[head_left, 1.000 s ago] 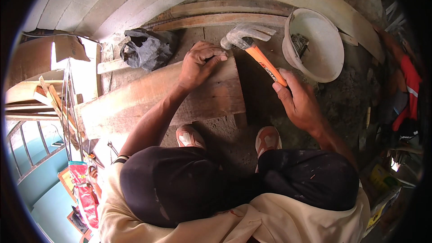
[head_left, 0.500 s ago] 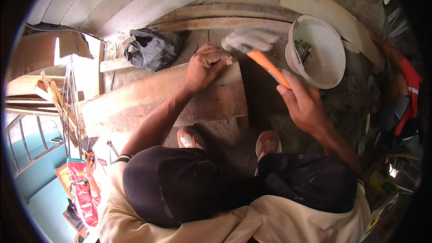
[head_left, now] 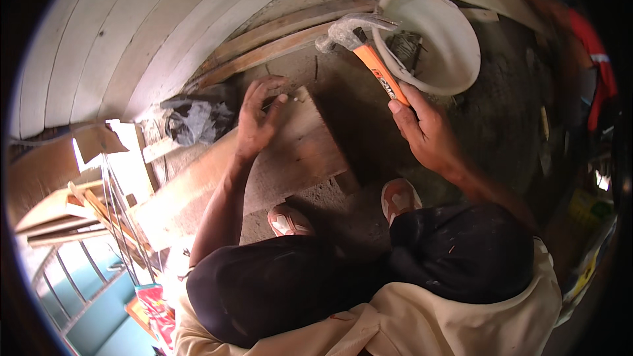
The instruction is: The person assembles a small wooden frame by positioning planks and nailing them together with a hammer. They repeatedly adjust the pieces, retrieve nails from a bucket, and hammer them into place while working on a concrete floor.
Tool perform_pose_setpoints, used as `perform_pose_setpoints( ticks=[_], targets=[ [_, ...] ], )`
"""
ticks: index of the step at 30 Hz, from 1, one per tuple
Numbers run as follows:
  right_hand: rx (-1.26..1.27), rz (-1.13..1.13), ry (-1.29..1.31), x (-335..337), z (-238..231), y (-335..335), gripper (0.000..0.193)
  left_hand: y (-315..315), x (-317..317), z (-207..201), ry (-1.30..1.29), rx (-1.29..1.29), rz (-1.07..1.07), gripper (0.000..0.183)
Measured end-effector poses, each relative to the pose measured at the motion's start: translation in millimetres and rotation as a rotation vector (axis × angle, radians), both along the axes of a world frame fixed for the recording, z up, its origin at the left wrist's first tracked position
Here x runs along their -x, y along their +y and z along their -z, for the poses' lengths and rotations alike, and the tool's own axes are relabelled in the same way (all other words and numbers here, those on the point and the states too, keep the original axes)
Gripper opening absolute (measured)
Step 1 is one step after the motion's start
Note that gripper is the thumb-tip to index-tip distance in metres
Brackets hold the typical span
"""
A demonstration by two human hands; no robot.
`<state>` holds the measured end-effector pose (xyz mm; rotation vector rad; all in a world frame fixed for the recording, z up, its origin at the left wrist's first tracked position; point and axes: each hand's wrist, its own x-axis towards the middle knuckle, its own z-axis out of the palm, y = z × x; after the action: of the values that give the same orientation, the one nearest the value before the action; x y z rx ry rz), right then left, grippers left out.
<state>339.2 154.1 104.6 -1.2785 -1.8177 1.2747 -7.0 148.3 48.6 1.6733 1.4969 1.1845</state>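
Two hands are at work over a rough wooden plank that lies on the ground in front of the crouching person's sandalled feet, one foot at the plank's near edge and the other off toward four o'clock of it. The left hand rests on the plank's far end, fingers bent and pinched together at the tips, seemingly steadying something small against the wood; whether a nail is between them is too small to tell, but that kind of pinch would keep a fastener upright and the board from shifting. The right hand is clenched around the lower part of the orange handle of a claw hammer, whose steel head is raised at about two o'clock from the left hand, well apart from the plank and passing in front of the rim of a white bucket. Gripping low on the handle gives more swing. The left forearm runs straight from the knee to the board; the right wrist is cocked back, elbow tucked by the knee. Spare boards lie against the pale plank wall at twelve o'clock, and a crumpled dark bag sits at nine o'clock of the left hand.
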Motion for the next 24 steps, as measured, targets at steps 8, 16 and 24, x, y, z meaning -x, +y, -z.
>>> perform_pose_setpoints(
  ticks=[8,16,24],
  targets=[
    [0.349,0.035,0.052,-11,35,-17,0.039,13,15,-6,0.234,0.457,0.123,0.032],
    [0.245,-0.069,0.068,2,56,-15,0.030,14,13,1,0.250,0.513,0.050,0.035],
    [-0.014,-0.154,-0.019,2,18,5,0.033,4,-8,-4,0.618,0.381,-0.136,0.045]
  ],
)
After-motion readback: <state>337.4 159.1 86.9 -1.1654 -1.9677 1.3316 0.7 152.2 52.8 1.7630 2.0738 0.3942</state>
